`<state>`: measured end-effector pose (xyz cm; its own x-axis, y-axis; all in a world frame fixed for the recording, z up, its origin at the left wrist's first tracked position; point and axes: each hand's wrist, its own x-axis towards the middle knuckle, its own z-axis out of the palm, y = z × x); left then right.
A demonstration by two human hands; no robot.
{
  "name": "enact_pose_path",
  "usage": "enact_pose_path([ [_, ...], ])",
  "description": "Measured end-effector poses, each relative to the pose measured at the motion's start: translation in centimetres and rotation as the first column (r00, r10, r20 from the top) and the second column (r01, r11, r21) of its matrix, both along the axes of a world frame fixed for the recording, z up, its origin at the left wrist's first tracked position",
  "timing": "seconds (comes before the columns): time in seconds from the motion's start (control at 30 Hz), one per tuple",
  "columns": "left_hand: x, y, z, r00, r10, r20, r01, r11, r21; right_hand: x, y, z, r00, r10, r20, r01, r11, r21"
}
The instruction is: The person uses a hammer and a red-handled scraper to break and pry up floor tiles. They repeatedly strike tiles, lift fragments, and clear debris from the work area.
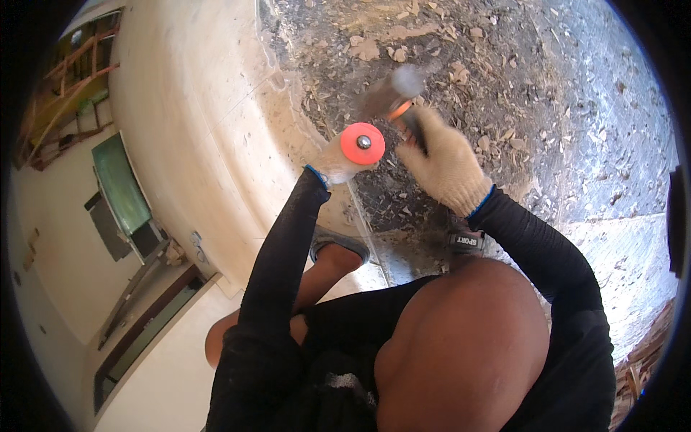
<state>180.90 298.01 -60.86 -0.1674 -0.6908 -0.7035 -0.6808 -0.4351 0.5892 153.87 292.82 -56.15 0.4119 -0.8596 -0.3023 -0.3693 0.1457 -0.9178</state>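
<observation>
My left hand (337, 162), in a pale knit glove with a blue cuff, is closed under the round red guard of a chisel (351, 147). The chisel's metal striking end faces up, and its blade is hidden below. To the right, my right hand (448, 164), gloved alike, grips a hammer (398, 109) by its dark handle with an orange band. Motion smears the hammer's head, which is raised just beyond the chisel and apart from it.
Broken chips and dust cover the dark, rough floor (504, 86) ahead and to the right. Smooth pale tile (223, 122) runs along the left. My shod feet (342, 245) stand close behind my hands. A green glass panel (121, 180) is at far left; debris (640, 367) lies at lower right.
</observation>
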Motion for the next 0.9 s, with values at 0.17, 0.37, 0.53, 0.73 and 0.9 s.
enact_pose_path([
  [0.17, -0.5, -0.1, -0.5, 0.999, -0.021, 0.034, 0.019, 0.997, 0.078, -2.4, 0.3, -0.6, 0.970, 0.231, -0.075, -0.233, 0.972, -0.015],
  [0.37, 0.1, 1.2, -0.1, 0.998, -0.053, 0.038, 0.060, 0.978, -0.201, -3.4, 0.3, 0.3, 0.978, -0.206, 0.040, 0.210, 0.963, -0.171],
  [0.53, -1.0, 0.4, 0.3, 0.998, 0.045, -0.042, -0.046, 0.999, -0.006, -1.8, 1.3, -0.6, 0.943, 0.289, -0.168, -0.292, 0.956, 0.004],
  [0.73, -1.1, 1.1, 0.9, 0.997, -0.022, 0.071, 0.034, 0.984, -0.177, -3.6, 0.2, -0.8, 0.989, -0.114, -0.091, 0.100, 0.985, -0.144],
  [0.9, -0.3, 0.2, -0.1, 0.995, -0.102, 0.012, 0.102, 0.995, 0.001, -2.4, 1.2, -0.9, 0.918, 0.332, -0.218, -0.335, 0.942, 0.022],
])
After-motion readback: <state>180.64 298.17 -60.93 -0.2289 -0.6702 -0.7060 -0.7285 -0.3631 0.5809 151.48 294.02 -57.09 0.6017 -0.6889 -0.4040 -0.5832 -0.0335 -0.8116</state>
